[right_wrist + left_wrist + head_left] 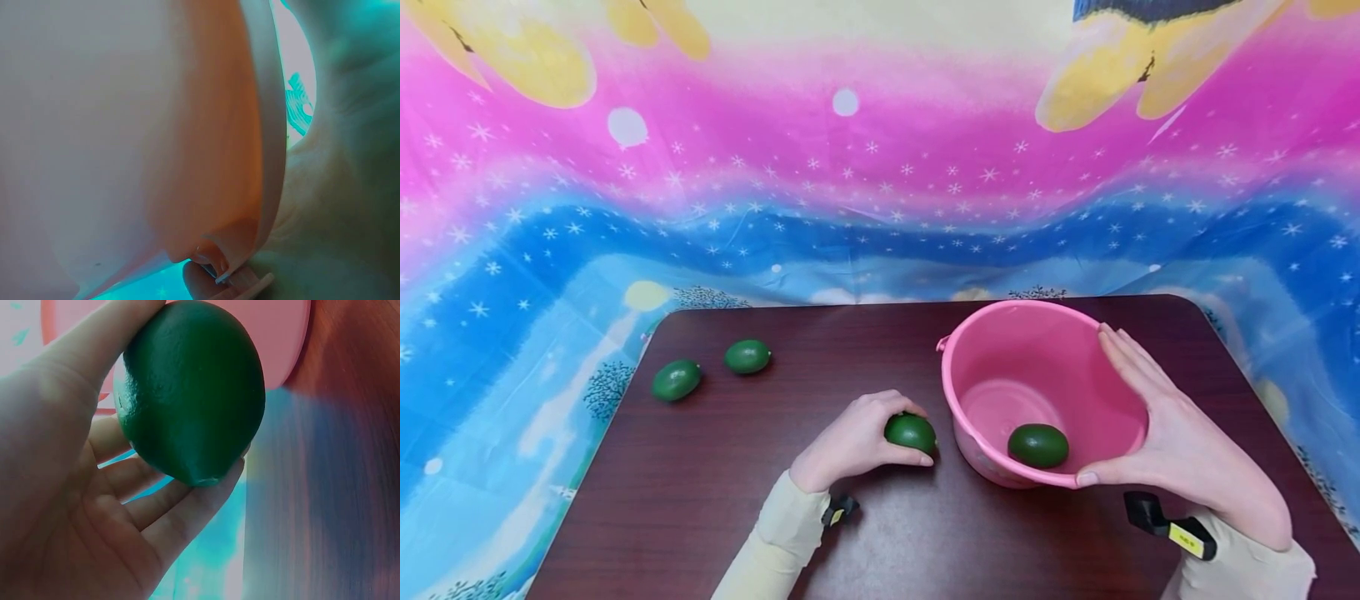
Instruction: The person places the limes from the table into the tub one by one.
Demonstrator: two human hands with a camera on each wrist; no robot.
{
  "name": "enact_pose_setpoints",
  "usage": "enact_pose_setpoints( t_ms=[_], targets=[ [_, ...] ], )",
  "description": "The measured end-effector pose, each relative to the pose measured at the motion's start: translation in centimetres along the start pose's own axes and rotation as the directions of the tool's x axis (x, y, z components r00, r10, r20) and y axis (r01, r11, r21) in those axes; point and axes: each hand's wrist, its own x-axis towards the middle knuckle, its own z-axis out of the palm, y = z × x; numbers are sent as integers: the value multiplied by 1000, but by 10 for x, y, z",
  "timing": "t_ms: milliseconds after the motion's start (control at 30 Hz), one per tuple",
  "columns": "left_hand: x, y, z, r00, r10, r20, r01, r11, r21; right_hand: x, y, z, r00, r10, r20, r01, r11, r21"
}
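Note:
My left hand (857,442) holds a dark green lime (912,433) between thumb and fingers, just left of a pink bucket (951,392). Close up in the left wrist view, the lime (194,394) has its pointed tip toward the palm side, with fingers behind it. On the bucket's right side, my right hand (1180,433) grips the rim, its thumb at the front and fingers farther back. The bucket tilts toward me, and another lime (1037,446) lies inside it. The right wrist view shows the bucket wall (125,125) close up, with a fingertip under the rim's lug.
Two more limes, one (677,381) near the table's left edge and one (748,357) slightly farther back, lie on the dark brown table (850,350). A patterned pink and blue cloth (865,192) hangs behind and around the table.

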Motion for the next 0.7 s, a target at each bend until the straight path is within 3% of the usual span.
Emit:
enact_pose_setpoints(
  t_ms=[700],
  targets=[
    [0, -1, -6, 998, 0, -60, -2, 1000, -31, 0, 3, 0, 1000, -20, 13, 20, 1000, -18]
  ],
)
